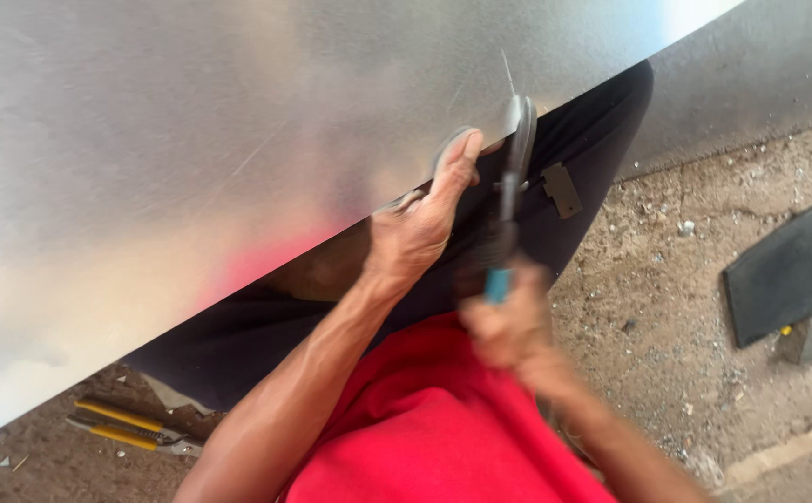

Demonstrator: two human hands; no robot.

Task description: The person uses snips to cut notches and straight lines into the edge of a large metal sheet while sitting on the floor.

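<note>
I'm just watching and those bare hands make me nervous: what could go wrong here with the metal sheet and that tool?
1. The left hand presses bare on the cut edge of the sheet; a slip might slice the fingers.
2. The right hand is blurred in motion with the snips close to the left thumb, so it could nick it.
3. The sheet rests over the person's legs; it may shift and throw the cut off.

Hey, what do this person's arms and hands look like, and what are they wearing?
Both arms are bare from the elbow down, lean and sinewy, with no gloves, watch or rings visible. The left hand is sharp in view; the right hand is motion-blurred. A red shirt covers the torso, with dark trousers below.
</note>
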